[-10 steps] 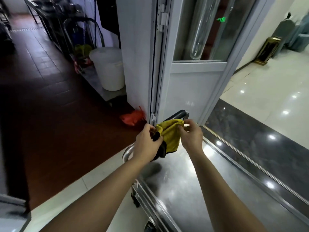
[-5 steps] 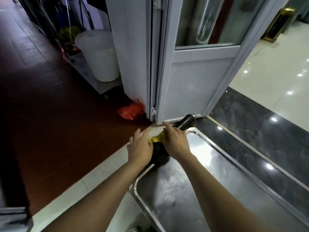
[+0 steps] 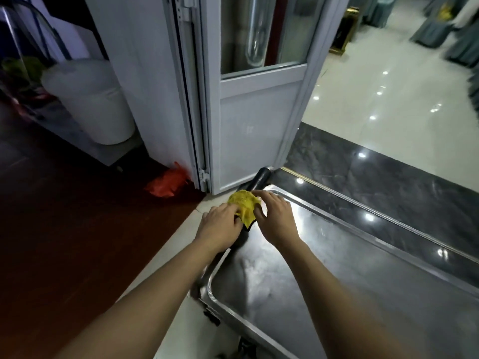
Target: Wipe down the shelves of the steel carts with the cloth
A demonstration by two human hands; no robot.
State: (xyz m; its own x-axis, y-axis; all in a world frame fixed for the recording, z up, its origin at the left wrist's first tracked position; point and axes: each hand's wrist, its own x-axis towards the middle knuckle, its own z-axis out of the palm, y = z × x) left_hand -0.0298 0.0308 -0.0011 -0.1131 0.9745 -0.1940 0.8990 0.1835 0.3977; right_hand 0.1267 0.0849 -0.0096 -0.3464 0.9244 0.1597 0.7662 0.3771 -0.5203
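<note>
Hands, left hand (image 3: 220, 225) and right hand (image 3: 276, 218), are both pinching the yellow cloth (image 3: 243, 204) in a tight grip at the top shelf (image 3: 337, 268) corner, so wiping is only starting.

The cloth (image 3: 245, 205) lies between both hands at the cart shelf's (image 3: 337, 268) far corner.

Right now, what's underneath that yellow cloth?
The yellow cloth is bunched between both hands at the far corner of the steel cart's top shelf. A black handle grip shows just beyond it. Whatever lies directly under the cloth is covered.
</note>
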